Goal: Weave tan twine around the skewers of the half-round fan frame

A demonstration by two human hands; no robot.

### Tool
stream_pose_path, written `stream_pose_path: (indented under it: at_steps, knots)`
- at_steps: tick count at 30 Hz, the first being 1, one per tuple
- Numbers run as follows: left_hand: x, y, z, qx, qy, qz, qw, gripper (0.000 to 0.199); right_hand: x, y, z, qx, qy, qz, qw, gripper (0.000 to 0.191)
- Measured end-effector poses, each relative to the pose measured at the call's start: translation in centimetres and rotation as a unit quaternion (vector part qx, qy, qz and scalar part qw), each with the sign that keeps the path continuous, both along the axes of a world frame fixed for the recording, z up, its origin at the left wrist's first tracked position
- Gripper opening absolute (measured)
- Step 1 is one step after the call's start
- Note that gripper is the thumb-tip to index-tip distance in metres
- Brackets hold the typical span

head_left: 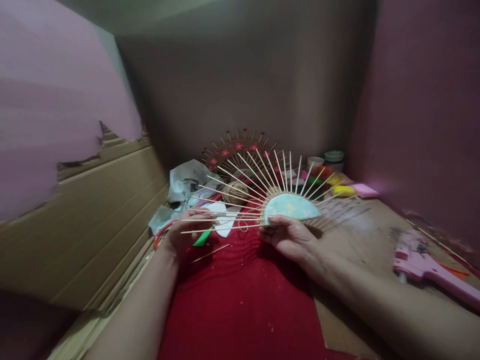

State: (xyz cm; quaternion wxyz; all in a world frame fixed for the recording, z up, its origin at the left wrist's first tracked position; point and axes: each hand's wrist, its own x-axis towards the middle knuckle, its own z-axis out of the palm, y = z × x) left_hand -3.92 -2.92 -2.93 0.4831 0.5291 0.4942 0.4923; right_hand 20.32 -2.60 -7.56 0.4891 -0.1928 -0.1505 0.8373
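Note:
A half-round piece covered in pale blue patterned fabric, with thin wooden sticks fanned out along its curved edge, is held above the red cloth. My right hand pinches its lower edge, thumb on top and fingers beneath. At the left, my left hand has its fingers closed around the outer ends of the lowest sticks. Close by that hand lie a green strip, white pieces and orange-handled scissors, partly hidden. A loose stick rests on the cloth.
A pink glue gun lies at the right on cardboard. Behind stand a flower-decorated fan piece, a twine ball, grey fabric, yellow packets and a lidded jar. Cardboard lines the left wall.

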Motion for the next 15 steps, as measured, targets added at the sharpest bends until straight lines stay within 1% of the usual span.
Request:
stream_pose_path:
  at_steps: [2, 3, 5, 7, 10, 12, 15]
  knots:
    - [-0.6, 0.0, -0.2, -0.013, -0.020, -0.007, 1.000, 0.013, 0.0, 0.1, 0.0, 0.002, 0.000, -0.004, 1.000, 0.014]
    - [-0.9, 0.0, -0.2, -0.012, -0.042, 0.003, 0.999, 0.015, 0.0, 0.1, 0.0, 0.003, 0.000, -0.006, 1.000, 0.014]
    - [-1.4, -0.1, -0.2, 0.004, -0.093, 0.024, 0.995, 0.016, 0.0, 0.2, 0.1, 0.003, 0.000, -0.012, 1.000, 0.014]
    - [-1.8, -0.1, 0.1, 0.034, -0.133, 0.026, 0.990, 0.012, 0.0, 0.3, 0.1, 0.003, 0.000, -0.018, 1.000, 0.014]
    - [-2.3, 0.0, 0.4, 0.076, -0.150, 0.024, 0.985, 0.017, 0.0, 0.3, 0.0, 0.001, -0.003, -0.021, 1.000, 0.013]
    - [-2.6, 0.2, 0.5, 0.089, -0.156, 0.046, 0.983, 0.022, 0.0, 0.4, -0.2, 0.000, -0.005, -0.018, 1.000, 0.013]
    - [-2.9, 0.8, 0.3, 0.073, -0.144, 0.092, 0.983, 0.019, 0.1, 0.4, -0.3, 0.000, -0.003, -0.013, 1.000, 0.013]
